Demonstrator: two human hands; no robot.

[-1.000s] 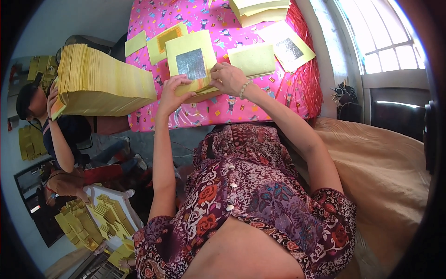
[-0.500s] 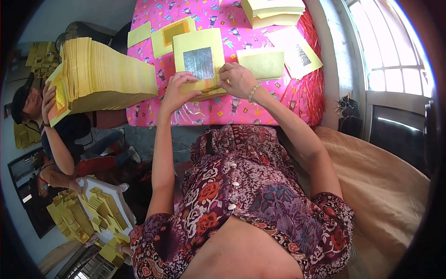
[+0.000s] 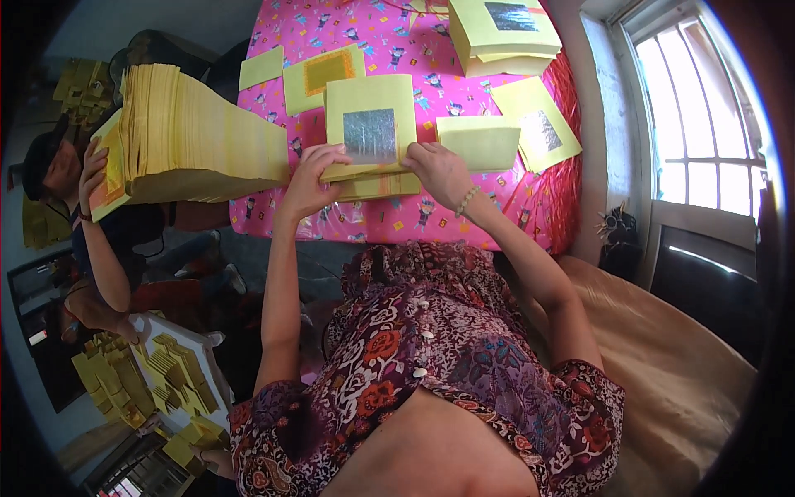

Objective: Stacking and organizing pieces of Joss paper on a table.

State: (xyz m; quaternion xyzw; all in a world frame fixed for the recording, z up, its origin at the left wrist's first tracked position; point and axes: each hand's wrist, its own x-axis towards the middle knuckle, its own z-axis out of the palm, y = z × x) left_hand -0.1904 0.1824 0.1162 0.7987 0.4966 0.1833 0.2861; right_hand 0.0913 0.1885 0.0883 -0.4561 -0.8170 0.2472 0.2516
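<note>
A yellow paper sheet (image 3: 368,95) with a silver foil square lies before me on the pink-covered table. My left hand (image 3: 308,184) closes on its lower left edge, fingertips on top. At the lower right edge, my right hand (image 3: 441,174), with a beaded bracelet on the wrist, pinches the same sheet. The sheet's near edge is raised over more yellow paper (image 3: 385,187) underneath. Right of my right hand lies a plain yellow folded sheet (image 3: 478,137). A yellow sheet with an orange-bordered square (image 3: 327,76) rests just beyond the held one.
A tall, fanned stack of yellow paper (image 3: 207,128) fills the table's left side, with another person's hand (image 3: 93,174) on its far end. A thick paper stack (image 3: 505,45) stands at the far right. Below it lies a silver-square sheet (image 3: 546,137). Red fringe (image 3: 567,182) edges the table.
The sheet's near edge has come up, and the orange strip there no longer shows. My right hand has shifted to its right edge. The whole view has tilted slightly.
</note>
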